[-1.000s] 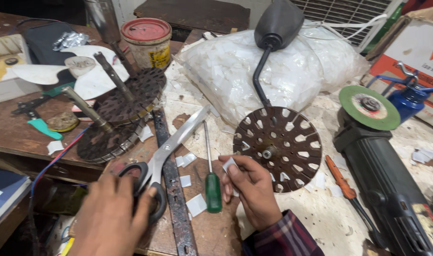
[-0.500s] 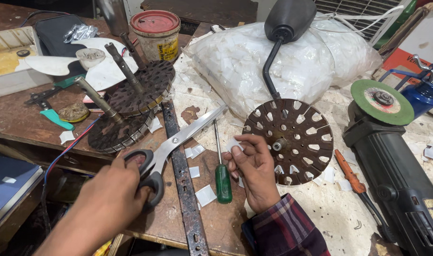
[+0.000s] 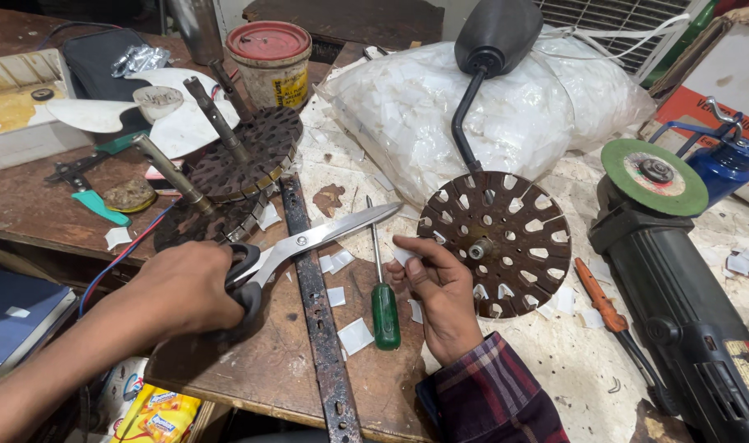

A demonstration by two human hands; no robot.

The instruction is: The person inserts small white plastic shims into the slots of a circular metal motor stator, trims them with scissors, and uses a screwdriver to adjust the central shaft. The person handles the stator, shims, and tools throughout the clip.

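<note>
1. Left hand is wrapped shut around the dark handles of a pair of scissors. The shiny steel blades point up and to the right, closed or nearly so, with the tips ending just left of the slotted disc.
2. That disc is the landmark here: round, rusty brown metal, flat on the bench, with rings of slots and a small hub in the middle. Some slots show white, some look dark.
3. Right hand sits at the disc's lower left edge, fingers curled, pinching a small white paper piece between thumb and fingertips. A plaid sleeve covers the wrist.
4. Green-handled screwdriver lies just left of the disc, between the two hands, tip pointing away from the person.
5. White paper scraps are scattered on the wood left of and below the disc.
6. A long rusty flat bar runs under the scissors, further left of the disc.
7. Two more slotted discs on shafts are stacked well to the left of it.
8. Behind the disc: a bag of white pieces with a black mirror on a stem leaning over it.
9. Right of the disc: an angle grinder with a green wheel, and an orange screwdriver between them.
</note>
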